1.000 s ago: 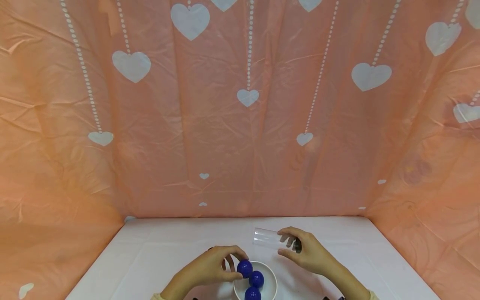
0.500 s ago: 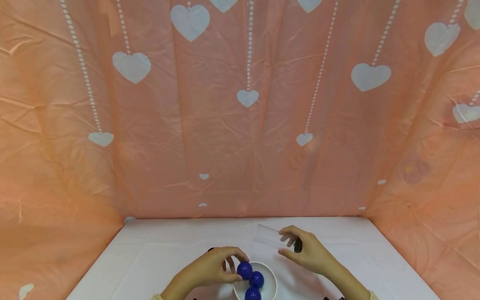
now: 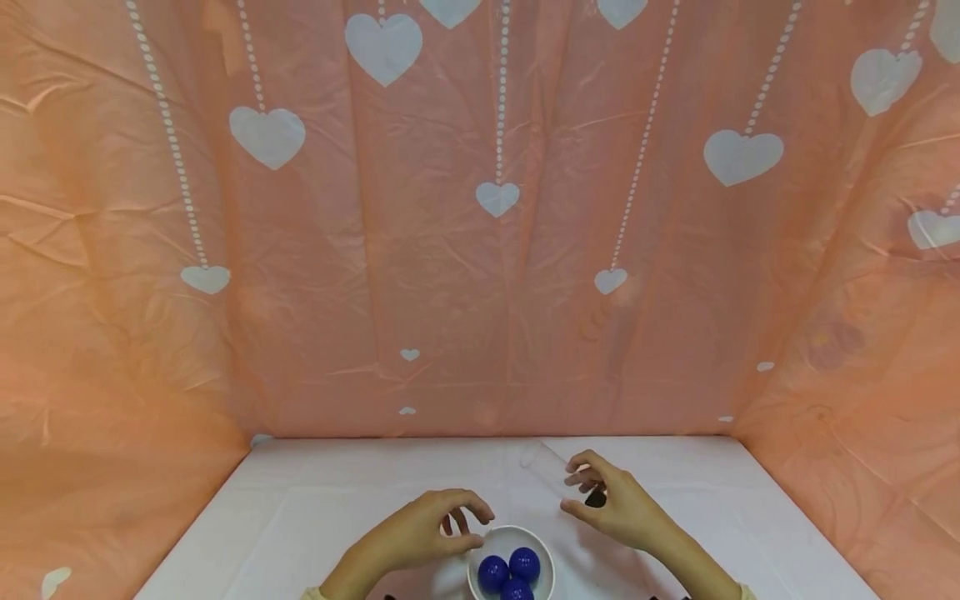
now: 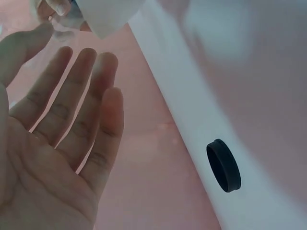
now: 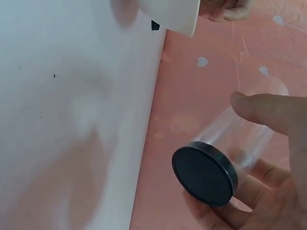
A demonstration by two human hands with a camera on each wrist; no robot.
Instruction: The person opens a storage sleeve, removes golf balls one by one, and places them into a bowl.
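A white bowl (image 3: 499, 536) at the front middle of the table holds three glossy blue balls (image 3: 524, 565). Just left of its rim hovers my left hand (image 3: 431, 523), fingers extended and relaxed around nothing; the left wrist view shows its bare palm (image 4: 43, 182). My right hand (image 3: 621, 504), to the right and behind the bowl, grips a clear plastic tube (image 3: 545, 467) between thumb and fingers. The tube is tilted, its far end pointing up and left. Its round black end (image 5: 204, 177) faces the right wrist camera.
A black ring-shaped lid (image 4: 223, 165) stands on the white tabletop (image 4: 268, 206) in the left wrist view. Behind the table hangs an orange-pink sheet (image 3: 450, 292) with white hearts, which also covers both sides.
My left hand has let go of a blue ball, and the balls have shifted within the bowl. The tube in my right hand has tilted further, its far end swinging upward.
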